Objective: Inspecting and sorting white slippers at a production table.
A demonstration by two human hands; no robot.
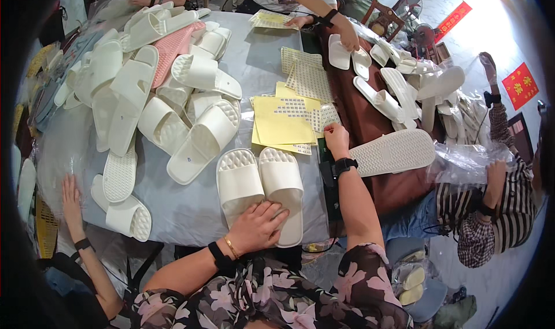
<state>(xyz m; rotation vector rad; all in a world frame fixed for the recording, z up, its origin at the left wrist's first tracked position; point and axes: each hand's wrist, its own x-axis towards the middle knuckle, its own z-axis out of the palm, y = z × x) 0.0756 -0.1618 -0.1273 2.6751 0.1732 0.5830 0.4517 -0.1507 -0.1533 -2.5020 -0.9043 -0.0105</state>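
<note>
In front of me a pair of white slippers, the left slipper point(237, 181) and the right slipper point(283, 176), lies side by side, soles down and toe openings away from me. My left hand point(257, 228) lies across their heel ends, fingers spread over the footbeds. My right hand point(336, 141) is closed in a pinch at the edge of a small white label sheet point(329, 115); whatever sits between its fingertips is too small to make out. Yellow label sheets point(283, 121) overlap just left of that hand. Further white label sheets point(309, 77) lie beyond.
A heap of white slippers point(124, 98), with one pink slipper point(173, 49), covers the table's left side. More slippers point(399, 92) lie on the brown surface at right, one sole-up point(393, 153). Co-workers' hands point(350, 37) point(72, 202) point(495, 176) work around the table.
</note>
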